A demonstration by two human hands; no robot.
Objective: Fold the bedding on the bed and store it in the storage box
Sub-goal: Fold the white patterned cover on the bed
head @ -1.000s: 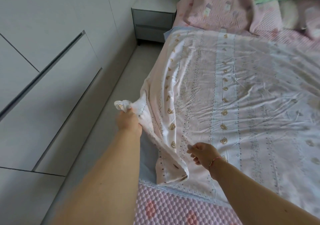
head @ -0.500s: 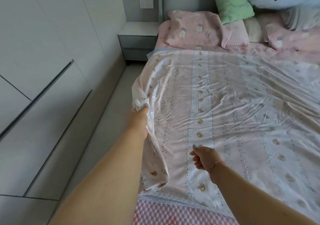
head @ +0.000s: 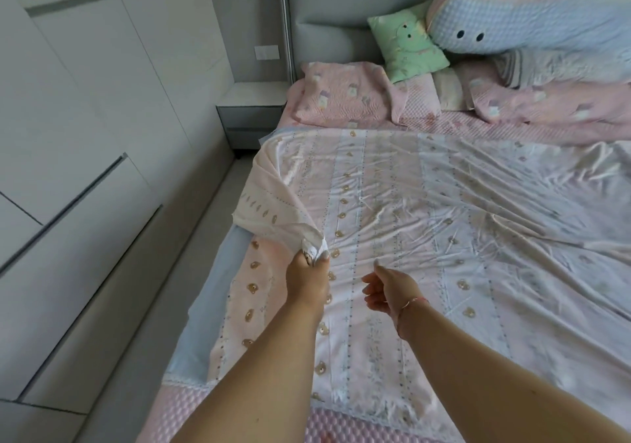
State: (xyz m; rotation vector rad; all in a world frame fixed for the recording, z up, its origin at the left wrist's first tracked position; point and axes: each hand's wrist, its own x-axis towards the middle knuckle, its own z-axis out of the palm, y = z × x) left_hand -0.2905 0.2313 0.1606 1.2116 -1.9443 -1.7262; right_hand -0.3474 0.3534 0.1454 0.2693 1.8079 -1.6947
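Note:
A thin pink-and-white sheet (head: 426, 210) printed with small bears lies spread over the bed. My left hand (head: 307, 278) grips a bunched corner of the sheet's left edge and holds it over the sheet, so a strip of the edge is turned inward. My right hand (head: 389, 289) hovers just above the sheet beside the left hand, fingers loosely curled, holding nothing. No storage box is in view.
Pink pillows (head: 345, 96), a green cushion (head: 406, 50) and a blue plush toy (head: 532, 22) lie at the headboard. A grey nightstand (head: 251, 114) stands at the bed's left. White wardrobe doors (head: 85, 169) line a narrow floor aisle (head: 191, 248). A pink textured mat (head: 341, 425) covers the foot.
My left hand has carried the sheet's corner from beyond the bed's left side inward and forward over the sheet. My right hand shifted slightly. The view has tilted up toward the headboard.

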